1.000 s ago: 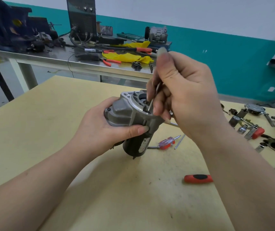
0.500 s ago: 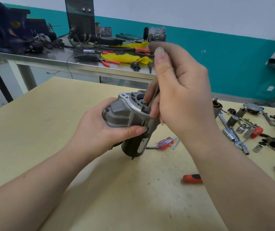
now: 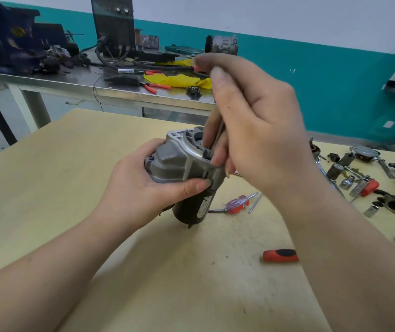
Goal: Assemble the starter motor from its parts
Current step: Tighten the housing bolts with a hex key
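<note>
Head view: your left hand [image 3: 141, 185] wraps the grey housing of the starter motor [image 3: 184, 168], thumb pressed across its front, fingers curled behind. The motor stands tilted over the middle of the desk [image 3: 48, 188], black body down and open end up, probably so the mouth faces you and the part you are fitting can drop in from above. Whether its lower end touches the desk is not clear. Your right hand [image 3: 258, 135] comes from above with fingers curled, pinching a thin metal rod [image 3: 219, 134] that runs down into the open end; likely a long bolt, judged from its shape only, and its tip is hidden by your fingers. The left hand's grip looks meant to steady the housing against that push. A small screwdriver with a clear red handle [image 3: 236, 203] lies just beside the motor, towards the desk's right edge, with two loose pins [image 3: 255, 200] near it. A red and black handle [image 3: 280, 255] lies nearer the front edge, partly under your right forearm. Sockets and small metal parts [image 3: 359, 183] crowd the far right corner. Surface is pale wood, scuffed. Behind stands a steel bench [image 3: 110, 91] carrying a yellow cloth [image 3: 177, 80], red pliers [image 3: 154, 86] and a dark box with knobs [image 3: 112, 22]; wall is teal below, white above.
</note>
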`<state>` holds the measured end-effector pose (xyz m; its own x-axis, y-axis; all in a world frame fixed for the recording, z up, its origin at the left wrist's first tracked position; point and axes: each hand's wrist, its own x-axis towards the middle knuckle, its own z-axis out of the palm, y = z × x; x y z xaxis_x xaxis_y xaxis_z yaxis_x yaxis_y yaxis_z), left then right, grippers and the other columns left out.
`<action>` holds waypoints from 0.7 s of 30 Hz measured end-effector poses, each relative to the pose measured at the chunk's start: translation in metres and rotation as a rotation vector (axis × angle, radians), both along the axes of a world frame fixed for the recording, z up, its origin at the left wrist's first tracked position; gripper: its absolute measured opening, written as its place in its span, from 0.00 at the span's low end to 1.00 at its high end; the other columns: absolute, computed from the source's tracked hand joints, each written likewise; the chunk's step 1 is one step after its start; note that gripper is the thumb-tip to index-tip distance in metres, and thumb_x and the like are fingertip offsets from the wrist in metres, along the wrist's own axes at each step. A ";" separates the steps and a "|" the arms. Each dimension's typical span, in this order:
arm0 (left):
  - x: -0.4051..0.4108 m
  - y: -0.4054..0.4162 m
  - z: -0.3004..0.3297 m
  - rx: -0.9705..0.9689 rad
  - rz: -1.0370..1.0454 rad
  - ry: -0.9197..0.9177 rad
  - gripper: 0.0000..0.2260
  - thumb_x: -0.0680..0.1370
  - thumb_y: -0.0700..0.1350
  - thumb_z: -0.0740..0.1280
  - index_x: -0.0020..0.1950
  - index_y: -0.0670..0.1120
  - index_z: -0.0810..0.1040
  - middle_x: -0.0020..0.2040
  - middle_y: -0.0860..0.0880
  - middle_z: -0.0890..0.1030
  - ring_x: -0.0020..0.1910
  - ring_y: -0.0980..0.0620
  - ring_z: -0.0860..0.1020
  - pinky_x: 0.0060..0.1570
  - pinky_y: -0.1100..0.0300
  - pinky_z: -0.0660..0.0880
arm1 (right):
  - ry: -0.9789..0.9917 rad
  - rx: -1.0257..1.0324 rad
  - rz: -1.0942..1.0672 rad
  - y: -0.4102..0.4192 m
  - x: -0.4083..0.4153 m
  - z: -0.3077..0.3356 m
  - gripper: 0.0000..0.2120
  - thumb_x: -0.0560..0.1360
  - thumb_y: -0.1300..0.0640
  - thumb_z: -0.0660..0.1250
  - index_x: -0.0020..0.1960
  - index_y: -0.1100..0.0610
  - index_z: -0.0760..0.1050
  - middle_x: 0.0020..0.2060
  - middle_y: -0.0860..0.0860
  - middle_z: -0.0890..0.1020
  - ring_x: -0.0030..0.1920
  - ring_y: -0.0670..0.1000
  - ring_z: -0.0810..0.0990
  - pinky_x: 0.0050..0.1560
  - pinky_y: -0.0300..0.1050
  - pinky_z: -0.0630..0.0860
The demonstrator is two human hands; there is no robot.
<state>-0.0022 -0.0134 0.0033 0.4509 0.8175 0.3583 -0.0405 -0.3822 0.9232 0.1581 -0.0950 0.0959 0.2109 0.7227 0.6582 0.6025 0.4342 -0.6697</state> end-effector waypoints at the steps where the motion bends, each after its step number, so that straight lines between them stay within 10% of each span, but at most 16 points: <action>1: 0.000 0.001 0.000 -0.018 -0.013 0.001 0.28 0.59 0.59 0.87 0.56 0.58 0.85 0.45 0.56 0.89 0.38 0.60 0.85 0.34 0.68 0.77 | 0.090 -0.077 0.165 -0.002 0.005 0.004 0.14 0.87 0.52 0.57 0.66 0.52 0.78 0.30 0.56 0.80 0.23 0.55 0.80 0.21 0.44 0.73; 8: -0.001 0.005 0.001 -0.015 -0.058 0.012 0.28 0.59 0.60 0.87 0.56 0.60 0.85 0.46 0.55 0.89 0.39 0.60 0.85 0.34 0.68 0.77 | 0.262 -0.370 0.626 -0.001 0.031 0.015 0.10 0.85 0.50 0.54 0.59 0.51 0.72 0.37 0.64 0.78 0.28 0.59 0.75 0.25 0.45 0.68; 21: -0.002 0.006 0.002 -0.010 -0.069 0.002 0.26 0.59 0.59 0.87 0.54 0.59 0.86 0.47 0.54 0.89 0.42 0.59 0.86 0.36 0.66 0.79 | 0.404 -0.281 0.654 0.010 0.030 0.003 0.04 0.85 0.52 0.59 0.53 0.52 0.69 0.33 0.61 0.79 0.24 0.56 0.77 0.22 0.42 0.71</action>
